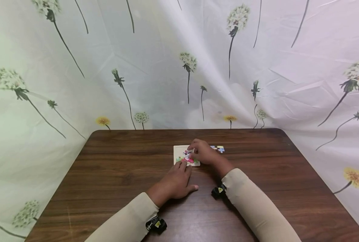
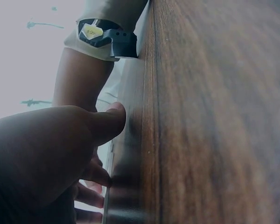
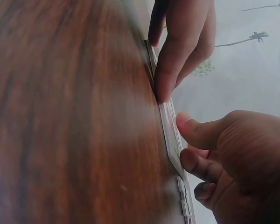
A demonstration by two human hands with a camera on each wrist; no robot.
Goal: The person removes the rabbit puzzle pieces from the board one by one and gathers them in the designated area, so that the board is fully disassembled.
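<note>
A small jigsaw puzzle board (image 1: 177,150) with a pale frame lies flat towards the far side of the table. Its picture shows a cartoon animal (image 1: 187,155) in pink, with green beside it. My left hand (image 1: 176,181) reaches up from below, straight fingertips on the board's near edge and thumb spread to the right. Over the board's right part bends my right hand (image 1: 204,153), thumb and index finger apart, covering some of the picture. In the right wrist view its thumb (image 3: 191,129) and fingertips meet the board's face (image 3: 168,123), with no piece visible between them.
Several loose puzzle pieces (image 1: 220,149) lie just right of the board, partly behind the right hand. The brown wooden table (image 1: 122,174) ends at a dandelion-print sheet (image 1: 161,77) hanging behind and along the sides. Each wrist carries a black camera (image 1: 156,225).
</note>
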